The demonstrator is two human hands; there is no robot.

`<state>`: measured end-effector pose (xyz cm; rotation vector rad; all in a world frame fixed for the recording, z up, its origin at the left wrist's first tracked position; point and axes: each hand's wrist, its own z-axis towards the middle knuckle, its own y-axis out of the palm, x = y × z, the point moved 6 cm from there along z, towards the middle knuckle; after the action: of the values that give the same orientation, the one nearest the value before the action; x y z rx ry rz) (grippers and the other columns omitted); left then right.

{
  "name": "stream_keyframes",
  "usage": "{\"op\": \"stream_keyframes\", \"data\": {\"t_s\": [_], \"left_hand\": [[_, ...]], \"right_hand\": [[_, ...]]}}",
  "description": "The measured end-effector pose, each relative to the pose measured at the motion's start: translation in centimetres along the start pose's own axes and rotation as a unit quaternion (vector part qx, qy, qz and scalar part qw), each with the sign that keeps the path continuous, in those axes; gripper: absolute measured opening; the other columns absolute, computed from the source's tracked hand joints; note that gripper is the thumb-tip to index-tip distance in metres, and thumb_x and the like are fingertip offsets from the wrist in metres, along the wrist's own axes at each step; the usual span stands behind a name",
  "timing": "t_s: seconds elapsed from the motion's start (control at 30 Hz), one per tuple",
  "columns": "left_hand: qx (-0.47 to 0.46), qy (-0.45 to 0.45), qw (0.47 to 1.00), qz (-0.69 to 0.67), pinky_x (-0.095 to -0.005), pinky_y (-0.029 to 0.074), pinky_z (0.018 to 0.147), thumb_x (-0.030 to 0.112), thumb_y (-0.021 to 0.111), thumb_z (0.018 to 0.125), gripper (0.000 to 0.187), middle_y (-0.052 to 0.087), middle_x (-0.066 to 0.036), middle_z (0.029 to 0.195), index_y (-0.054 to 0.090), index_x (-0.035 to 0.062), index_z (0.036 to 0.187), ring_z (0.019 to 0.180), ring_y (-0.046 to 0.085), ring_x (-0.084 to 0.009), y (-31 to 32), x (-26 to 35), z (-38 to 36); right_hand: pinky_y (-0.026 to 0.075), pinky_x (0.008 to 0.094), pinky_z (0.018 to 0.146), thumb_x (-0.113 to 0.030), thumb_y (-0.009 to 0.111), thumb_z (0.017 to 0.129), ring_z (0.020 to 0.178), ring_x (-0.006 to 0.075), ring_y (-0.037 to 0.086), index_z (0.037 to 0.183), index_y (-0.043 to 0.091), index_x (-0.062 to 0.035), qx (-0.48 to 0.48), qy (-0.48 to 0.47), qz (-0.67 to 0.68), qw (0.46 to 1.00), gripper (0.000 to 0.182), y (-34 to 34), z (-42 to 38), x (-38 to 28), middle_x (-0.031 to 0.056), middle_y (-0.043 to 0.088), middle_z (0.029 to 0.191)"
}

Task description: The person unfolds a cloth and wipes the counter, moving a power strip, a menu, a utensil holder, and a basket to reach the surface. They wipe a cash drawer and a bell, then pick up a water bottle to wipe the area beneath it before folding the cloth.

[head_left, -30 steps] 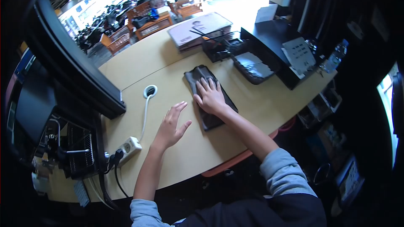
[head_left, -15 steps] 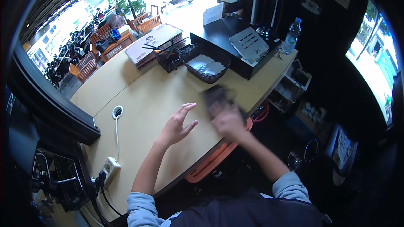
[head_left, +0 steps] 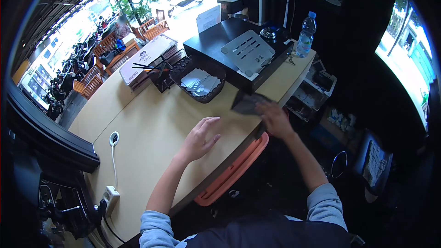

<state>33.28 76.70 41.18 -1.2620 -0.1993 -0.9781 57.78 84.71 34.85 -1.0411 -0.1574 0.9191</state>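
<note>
My right hand (head_left: 275, 118) grips a dark folded cloth (head_left: 247, 103) at the right edge of the tan counter (head_left: 138, 124), just in front of a black box. My left hand (head_left: 200, 140) hovers flat over the middle of the counter with fingers spread, holding nothing. The cloth sticks out to the left of my right fingers and part of it is hidden under them.
A dark basket of papers (head_left: 198, 82), a stack of menus (head_left: 147, 59), a black box with a grey stand (head_left: 248, 50) and a water bottle (head_left: 304, 34) line the far side. A power strip (head_left: 110, 196) and cable hole (head_left: 113, 138) sit left. An orange tray (head_left: 232, 172) hangs under the edge.
My right hand has slid the dark cloth from the middle of the counter to its right edge. My left hand stayed over the middle. The view has swung to the right.
</note>
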Motion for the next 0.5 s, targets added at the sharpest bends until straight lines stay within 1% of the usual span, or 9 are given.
{"op": "stream_keyframes", "data": {"t_s": [0.1, 0.17, 0.23, 0.27, 0.3, 0.33, 0.37, 0.43, 0.5], "left_hand": [[-0.002, -0.006, 1.0, -0.002, -0.0398, 0.051, 0.083, 0.015, 0.062, 0.086, 0.043, 0.053, -0.016, 0.122, 0.047, 0.0055, 0.126, 0.106, 0.056, -0.0348, 0.9, 0.5, 0.7], [-0.004, -0.013, 1.0, -0.007, -0.0402, 0.049, 0.086, 0.015, 0.062, 0.086, 0.043, 0.053, -0.016, 0.122, 0.047, 0.0051, 0.126, 0.107, 0.056, -0.0343, 1.2, 1.0, 0.6], [0.0, -0.015, 1.0, -0.011, -0.0406, 0.048, 0.09, 0.016, 0.063, 0.086, 0.044, 0.053, -0.016, 0.121, 0.047, 0.0048, 0.126, 0.108, 0.056, -0.0337, 1.3, 1.3, 0.4], [0.008, -0.006, 1.0, -0.011, -0.0404, 0.046, 0.092, 0.016, 0.063, 0.087, 0.043, 0.054, -0.016, 0.121, 0.048, 0.0043, 0.125, 0.109, 0.055, -0.0333, 1.3, 1.4, 0.2], [0.016, 0.002, 1.0, -0.012, -0.0402, 0.045, 0.094, 0.015, 0.063, 0.087, 0.042, 0.054, -0.016, 0.12, 0.048, 0.0039, 0.125, 0.109, 0.055, -0.0328, 1.2, 1.6, -0.1], [0.021, -0.001, 1.0, -0.01, -0.0402, 0.045, 0.094, 0.015, 0.063, 0.087, 0.042, 0.054, -0.016, 0.12, 0.048, 0.0039, 0.125, 0.109, 0.055, -0.0328, 1.0, 2.0, -0.3], [0.022, -0.009, 1.0, -0.019, -0.0397, 0.045, 0.095, 0.016, 0.062, 0.087, 0.042, 0.054, -0.016, 0.12, 0.049, 0.0036, 0.124, 0.11, 0.055, -0.0324, 0.8, 2.5, -0.5], [0.029, -0.015, 0.999, -0.023, -0.0391, 0.044, 0.095, 0.016, 0.062, 0.087, 0.041, 0.054, -0.016, 0.119, 0.049, 0.0034, 0.124, 0.111, 0.055, -0.032, 0.4, 3.5, -1.2], [0.035, -0.021, 0.998, -0.058, -0.0389, 0.044, 0.095, 0.017, 0.062, 0.088, 0.039, 0.055, -0.016, 0.12, 0.051, 0.0032, 0.123, 0.112, 0.055, -0.0307, -0.1, 4.6, -2.4]], "right_hand": [[0.035, 0.0457, 0.103, -0.017, 0.044, 0.093, 0.12, 0.033, 0.049, 0.121, 0.055, -0.0039, 0.089, 0.073, -0.039, 0.993, 0.033, -2.8, -1.6, 7.3, 0.0117, 0.057, 0.125], [0.039, 0.0429, 0.1, -0.017, 0.042, 0.095, 0.112, 0.0349, 0.056, 0.119, 0.056, -0.0008, 0.025, 0.306, -0.011, 0.952, 0.032, -5.1, -3.3, 11.6, 0.0156, 0.06, 0.12], [0.04, 0.0401, 0.099, -0.02, 0.042, 0.097, 0.107, 0.0316, 0.059, 0.116, 0.058, 0.0005, 0.194, 0.416, 0.167, 0.873, 0.032, -3.8, -8.6, 18.3, 0.016, 0.062, 0.117], [0.04, 0.0401, 0.099, -0.02, 0.042, 0.097, 0.107, 0.0316, 0.059, 0.116, 0.058, 0.0005, 0.196, 0.41, 0.167, 0.875, 0.032, -4.1, -9.3, 18.2, 0.016, 0.062, 0.117], [0.04, 0.0398, 0.1, -0.022, 0.042, 0.098, 0.109, 0.0291, 0.059, 0.116, 0.057, 0.0007, 0.252, 0.394, 0.375, 0.8, 0.033, -3.7, -10.6, 17.9, 0.0158, 0.061, 0.119], [0.04, 0.0394, 0.1, -0.024, 0.042, 0.098, 0.111, 0.0267, 0.058, 0.117, 0.057, 0.0009, 0.293, 0.361, 0.564, 0.682, 0.035, -3.1, -11.3, 17.0, 0.0155, 0.06, 0.121], [0.04, 0.0394, 0.1, -0.024, 0.042, 0.098, 0.111, 0.0267, 0.058, 0.117, 0.057, 0.0009, 0.289, 0.359, 0.567, 0.683, 0.035, -3.1, -11.7, 16.1, 0.0155, 0.06, 0.121], [0.039, 0.0398, 0.102, -0.026, 0.041, 0.098, 0.113, 0.0258, 0.056, 0.119, 0.055, 0.0009, 0.265, 0.307, 0.739, 0.538, 0.037, -3.9, -10.0, 10.6, 0.0133, 0.06, 0.12], [0.041, 0.04, 0.1, -0.029, 0.04, 0.098, 0.113, 0.0268, 0.056, 0.121, 0.052, 0.0014, 0.223, 0.281, 0.778, 0.516, 0.04, -5.6, -7.9, 4.6, 0.0142, 0.059, 0.121]]}}
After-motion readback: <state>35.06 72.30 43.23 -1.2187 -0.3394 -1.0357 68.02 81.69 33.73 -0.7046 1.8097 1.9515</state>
